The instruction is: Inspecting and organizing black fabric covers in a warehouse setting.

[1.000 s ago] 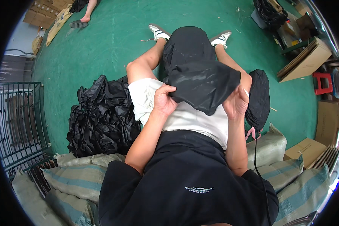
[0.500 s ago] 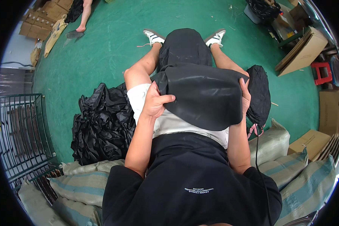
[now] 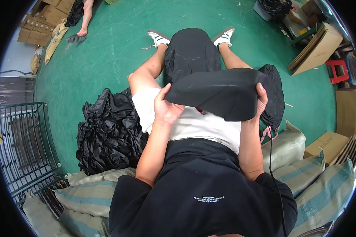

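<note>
Between my two hands a smooth black sheet of cloth-like material (image 3: pixel 219 93) is stretched above my lap. My left hand (image 3: pixel 168 108) grips its left end, thumb up at the edge and fingers mostly underneath. At the opposite end my right hand (image 3: pixel 261 102) is closed on it, the fingers hidden behind. A full, rounded black fabric bundle (image 3: pixel 192 51) stands between my lower legs, its near side covered by the sheet. Another stuffed black bag (image 3: pixel 273 94) with a pink cord (image 3: pixel 268 133) lies just beyond my right hand.
A heap of crumpled black fabric (image 3: pixel 108 134) lies on the green floor (image 3: pixel 87 67) at my left. Woven sacks (image 3: pixel 89 197) surround me. A green metal rack (image 3: pixel 25 142) stands left; cardboard (image 3: pixel 318 47) and a red stool (image 3: pixel 337 72) are right. Another person's leg (image 3: pixel 86 17) shows far left.
The sheet's near edge has lifted away from me, so it looks narrower and more of my white shorts shows. Both hands keep hold; my left palm has turned upward.
</note>
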A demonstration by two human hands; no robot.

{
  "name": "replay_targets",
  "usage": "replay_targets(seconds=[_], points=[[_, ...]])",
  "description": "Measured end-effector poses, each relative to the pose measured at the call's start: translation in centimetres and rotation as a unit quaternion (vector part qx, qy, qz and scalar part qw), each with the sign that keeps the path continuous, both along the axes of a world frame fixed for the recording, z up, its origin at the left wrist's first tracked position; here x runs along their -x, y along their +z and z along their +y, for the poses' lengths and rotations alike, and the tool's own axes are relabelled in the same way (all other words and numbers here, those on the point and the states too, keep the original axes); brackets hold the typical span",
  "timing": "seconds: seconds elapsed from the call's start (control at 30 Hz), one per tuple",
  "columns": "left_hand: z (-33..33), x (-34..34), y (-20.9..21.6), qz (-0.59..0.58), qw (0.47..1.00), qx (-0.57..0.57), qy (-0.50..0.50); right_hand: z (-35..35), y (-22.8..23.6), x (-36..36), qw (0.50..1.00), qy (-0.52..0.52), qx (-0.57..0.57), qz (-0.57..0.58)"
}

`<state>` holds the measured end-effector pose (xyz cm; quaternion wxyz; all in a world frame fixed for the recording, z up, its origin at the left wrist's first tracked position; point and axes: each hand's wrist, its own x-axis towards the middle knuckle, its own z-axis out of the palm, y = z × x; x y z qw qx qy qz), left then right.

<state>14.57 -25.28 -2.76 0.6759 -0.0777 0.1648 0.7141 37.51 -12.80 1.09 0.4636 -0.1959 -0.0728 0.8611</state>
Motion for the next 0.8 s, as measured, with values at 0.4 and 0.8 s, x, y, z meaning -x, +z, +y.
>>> replay_targets(seconds=[0.4,0.8], points=[[4.8,1.7,9.1,0.313,0.947,0.027,0.070,2.1,2.9,2.8,0.973,0.118,-0.145,-0.133],[17.6,11.7,15.0,0.387,0.912,-0.074,0.115,15.5,9.0,10.1,0.982,0.057,-0.175,-0.050]])
